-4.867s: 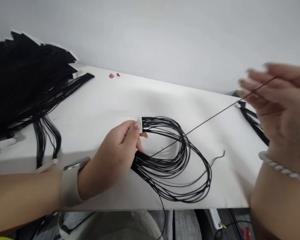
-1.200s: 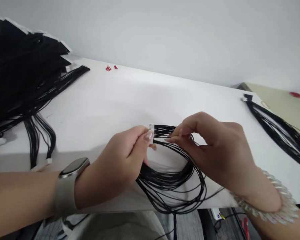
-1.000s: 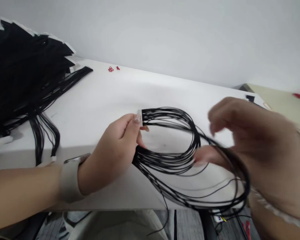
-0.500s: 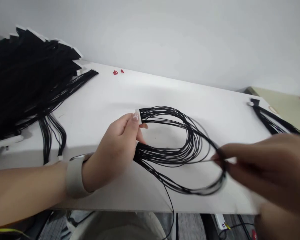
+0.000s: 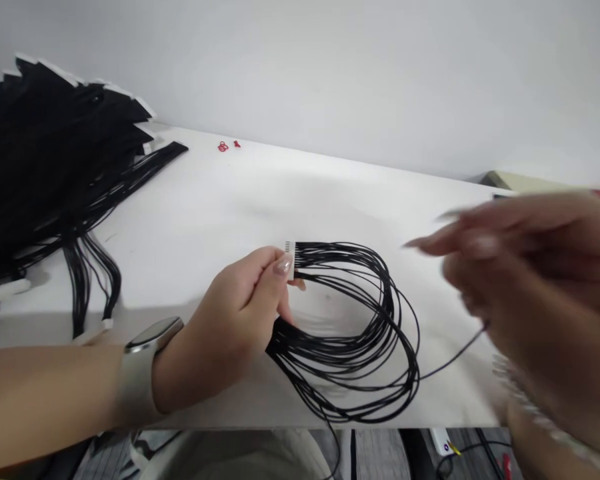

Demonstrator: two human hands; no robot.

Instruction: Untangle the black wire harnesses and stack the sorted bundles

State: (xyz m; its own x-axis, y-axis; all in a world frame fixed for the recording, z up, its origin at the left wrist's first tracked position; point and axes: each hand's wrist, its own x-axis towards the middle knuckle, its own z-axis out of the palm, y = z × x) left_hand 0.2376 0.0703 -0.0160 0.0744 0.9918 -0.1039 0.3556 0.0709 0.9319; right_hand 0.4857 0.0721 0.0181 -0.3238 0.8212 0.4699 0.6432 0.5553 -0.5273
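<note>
My left hand [image 5: 235, 313] pinches a white connector [image 5: 291, 260] at the end of a looped bundle of thin black cables [image 5: 380, 320]. The bundle's lower part passes under the same hand, and its loops open to the right over the table. On the right, my right hand [image 5: 520, 273] is raised and blurred, with some fingers extended to the left. A single black wire runs from the loops to its lower fingers, which are curled round it.
A large pile of black cables [image 5: 45, 167] with white ends lies on the white table [image 5: 280, 193] at left. Small red pieces [image 5: 223, 146] lie near the wall. A pale bin [image 5: 240, 457] stands below the front edge.
My right hand has let go of the cable loops and moved up, still keeping one wire. The connector and loops in my left hand sit slightly lower and further right.
</note>
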